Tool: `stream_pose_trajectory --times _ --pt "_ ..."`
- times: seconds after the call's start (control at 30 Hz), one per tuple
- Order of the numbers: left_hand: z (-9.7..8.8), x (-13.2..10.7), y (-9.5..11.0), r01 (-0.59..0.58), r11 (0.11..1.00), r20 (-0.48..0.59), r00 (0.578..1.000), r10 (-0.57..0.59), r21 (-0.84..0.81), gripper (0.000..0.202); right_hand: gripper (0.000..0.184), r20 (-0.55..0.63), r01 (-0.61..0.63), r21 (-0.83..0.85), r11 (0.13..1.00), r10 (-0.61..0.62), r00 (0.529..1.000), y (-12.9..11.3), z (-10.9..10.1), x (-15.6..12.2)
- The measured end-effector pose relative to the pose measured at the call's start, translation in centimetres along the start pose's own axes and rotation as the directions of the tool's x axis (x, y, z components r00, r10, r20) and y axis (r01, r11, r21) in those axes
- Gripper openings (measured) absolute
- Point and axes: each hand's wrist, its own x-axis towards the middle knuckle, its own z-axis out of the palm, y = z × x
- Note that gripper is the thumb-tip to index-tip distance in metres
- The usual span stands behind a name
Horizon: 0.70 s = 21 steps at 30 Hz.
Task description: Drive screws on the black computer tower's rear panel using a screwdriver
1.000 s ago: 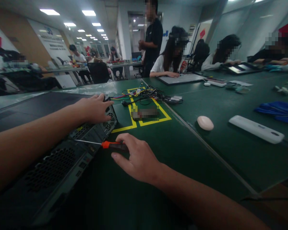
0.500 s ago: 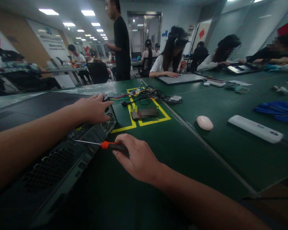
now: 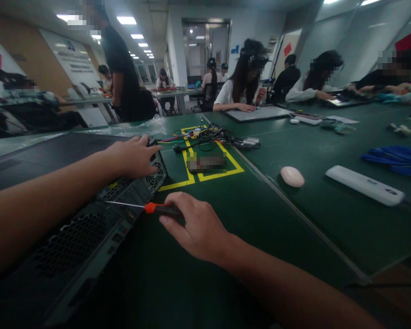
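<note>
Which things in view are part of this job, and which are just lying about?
In use:
screwdriver, in the right hand, shaft reaching the case
dark computer case, left hand on its edge

Apparently just lying about:
tangled cables
pale oval object
white bar-shaped device
blue bundle

You have two hands here: one right grip (image 3: 196,227) around one screwdriver (image 3: 150,208) and one left grip (image 3: 134,158) on one computer case (image 3: 51,153). Beyond your right grip, on the bench (image 3: 260,228), count one blurred item (image 3: 208,163), then one tangle of cables (image 3: 216,133). To that grip's right lie one pale pink oval object (image 3: 292,177), one long white device (image 3: 365,185) and, past that, one blue bundle (image 3: 395,160).
</note>
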Motion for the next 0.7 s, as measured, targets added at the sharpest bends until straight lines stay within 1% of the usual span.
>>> stream_pose_trajectory --times 0.13,0.27,0.47,0.7 --pt "-0.11 -0.04 0.05 0.008 1.000 0.004 1.000 -0.008 -0.023 0.094 0.020 -0.026 0.021 0.006 1.000 -0.021 0.999 -0.02 0.03 -0.03" --pt "0.03 -0.04 -0.03 -0.002 1.000 -0.007 1.000 0.002 0.004 0.094 0.019 -0.031 0.033 -0.020 0.999 -0.034 0.999 -0.08 -0.02 -0.03" --pt "0.23 0.12 -0.13 0.005 1.000 -0.007 1.000 -0.005 -0.005 0.094 0.022 -0.070 0.034 -0.030 0.999 -0.036 0.997 -0.01 -0.01 -0.07" --pt "0.03 0.09 -0.05 0.013 1.000 0.005 1.000 -0.013 0.002 0.094 0.027 -0.085 -0.004 -0.048 0.999 0.000 0.996 0.04 0.20 0.03"
